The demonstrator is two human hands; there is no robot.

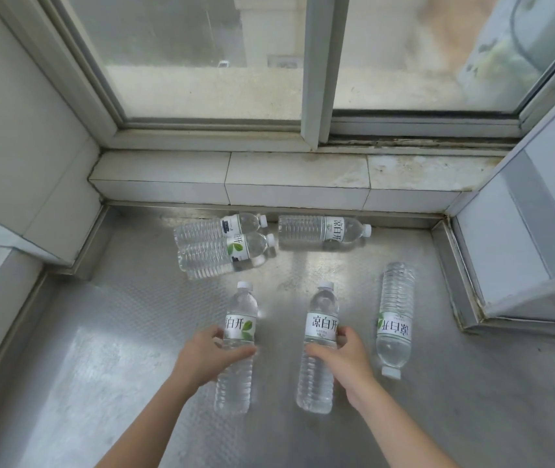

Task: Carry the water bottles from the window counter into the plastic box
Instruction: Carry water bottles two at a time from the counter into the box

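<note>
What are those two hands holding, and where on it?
Each grips a lying water bottle around its middle, at the label: left hand one bottle, right hand another.

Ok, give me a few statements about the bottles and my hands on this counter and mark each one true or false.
1. Six clear plastic water bottles lie on the metal counter. True.
2. The left hand grips the white-capped clear bottle on the left around its middle. True.
3. The right hand is empty and flat on the counter. False: it grips the clear bottle beside it.
4. The far-right clear bottle points its cap toward the window. False: its cap points toward the person.
5. The plastic box stands beside the bottles. False: no box is in view.
6. Three bottles lie near the tiled sill. True.
</note>
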